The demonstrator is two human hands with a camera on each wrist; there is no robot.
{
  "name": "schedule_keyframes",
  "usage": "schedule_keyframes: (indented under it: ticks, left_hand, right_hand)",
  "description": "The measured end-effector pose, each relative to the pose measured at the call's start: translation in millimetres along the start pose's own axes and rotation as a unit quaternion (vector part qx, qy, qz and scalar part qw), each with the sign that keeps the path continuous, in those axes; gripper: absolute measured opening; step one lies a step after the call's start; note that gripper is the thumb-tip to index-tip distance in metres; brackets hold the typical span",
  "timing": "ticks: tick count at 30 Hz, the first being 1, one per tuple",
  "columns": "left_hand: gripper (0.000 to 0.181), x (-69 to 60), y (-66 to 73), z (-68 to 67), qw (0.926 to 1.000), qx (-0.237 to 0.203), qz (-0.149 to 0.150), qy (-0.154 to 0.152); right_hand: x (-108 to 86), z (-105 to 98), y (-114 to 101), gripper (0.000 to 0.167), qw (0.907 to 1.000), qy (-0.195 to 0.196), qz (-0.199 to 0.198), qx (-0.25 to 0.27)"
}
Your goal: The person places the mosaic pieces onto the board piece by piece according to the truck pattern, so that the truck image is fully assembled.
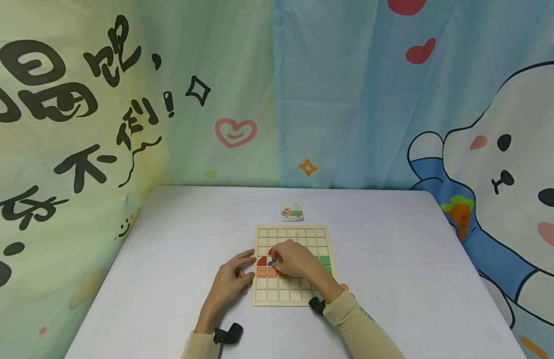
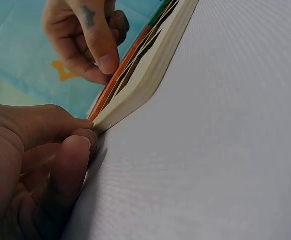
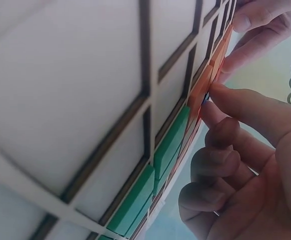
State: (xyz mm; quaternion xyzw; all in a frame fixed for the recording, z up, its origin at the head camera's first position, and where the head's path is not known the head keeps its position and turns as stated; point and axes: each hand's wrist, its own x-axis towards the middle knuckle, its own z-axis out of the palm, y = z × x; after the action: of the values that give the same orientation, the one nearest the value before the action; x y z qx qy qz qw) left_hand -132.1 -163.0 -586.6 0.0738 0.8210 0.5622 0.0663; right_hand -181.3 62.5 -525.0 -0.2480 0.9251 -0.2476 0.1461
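Note:
A wooden grid board (image 1: pixel 289 297) lies on the table, with red, orange and green flat pieces in some cells. Over its left middle, my right hand (image 1: pixel 294 258) pinches a small blue piece (image 3: pixel 205 98) between thumb and index finger. Part of this blue piece shows beside the fingertips in the head view. At the left side, my left hand (image 1: pixel 232 279) touches the board's edge with its thumb and fingers, which are lightly bent. Near the right fingers sit a red piece (image 1: pixel 261 261) and an orange piece (image 1: pixel 261 271). Green pieces (image 3: pixel 170 145) lie farther right.
A small printed card (image 1: pixel 292 212) with a grid picture lies behind the board. Orange pieces (image 1: pixel 344 286) show at the board's right side, partly hidden by the right forearm. A printed curtain (image 1: pixel 223 99) hangs behind the white table (image 1: pixel 192 224).

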Motion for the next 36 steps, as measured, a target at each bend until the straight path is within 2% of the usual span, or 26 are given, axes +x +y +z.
schedule_keyframes:
  ticks: [7, 19, 31, 36]
  left_hand:
    - [0.041, 0.0, -0.7, 0.4, 1.0000, -0.001, -0.002, -0.001]
    - [0.042, -0.7, 0.9, 1.2, 0.9999, 0.015, -0.005, 0.003]
    - [0.043, -0.9, 1.1, 0.6, 0.9999, 0.010, -0.006, 0.004]
    - [0.043, -0.2, 0.0, 1.0, 0.9999, 0.012, -0.005, 0.005]
  right_hand:
    - [-6.5, -4, 1, 0.014, 0.9999, 0.008, -0.008, 0.008]
    - [-24.6, -17, 10, 0.010, 0.9992, 0.033, 0.006, 0.022]
    - [-43.2, -30, 26, 0.020, 0.9977, 0.054, 0.029, 0.028]
    - [-54.8, -38, 36, 0.021, 0.9963, 0.061, 0.050, 0.032]
